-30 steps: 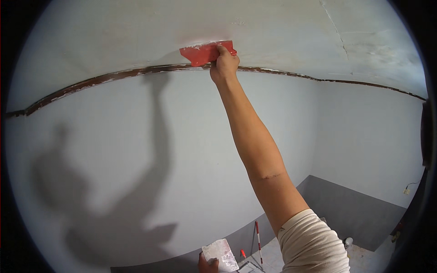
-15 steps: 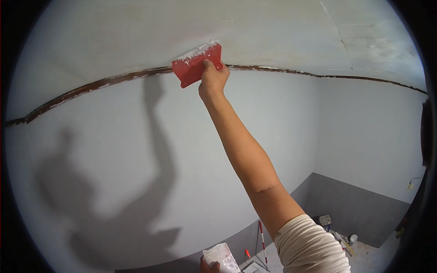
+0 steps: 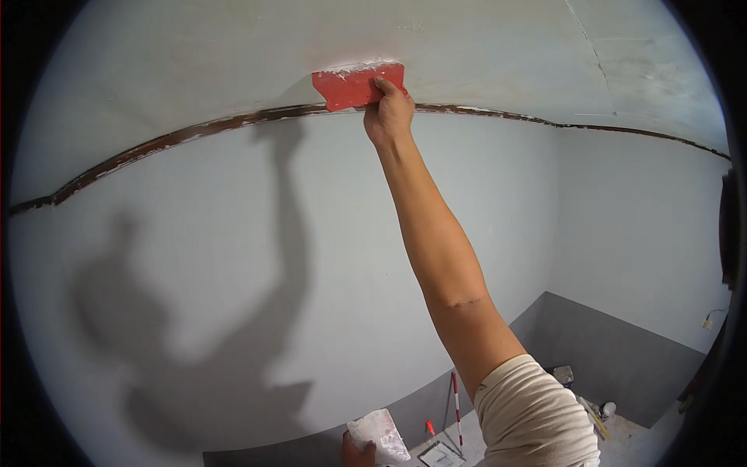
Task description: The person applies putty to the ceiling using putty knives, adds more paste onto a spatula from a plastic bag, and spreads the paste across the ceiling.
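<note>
My right arm reaches up, and my right hand grips a wide red putty spreader, thumb lying on its face. White putty clings along the spreader's upper edge, which meets the pale ceiling just above the brown trim strip. At the bottom, my left hand, partly cut off by the frame, is closed on a flat plate smeared with white putty. Whether that plate has a handle is hidden.
Light grey wall with my shadow spreads below the trim, over a darker grey lower band. On the floor are a red-and-white pole, a framed flat item, a bucket-like container and a small can. A crack runs across the ceiling.
My right hand and the spreader have moved right and slightly up, and the spreader has turned more level. My left hand still holds the plate, little changed. The view has shifted slightly.
</note>
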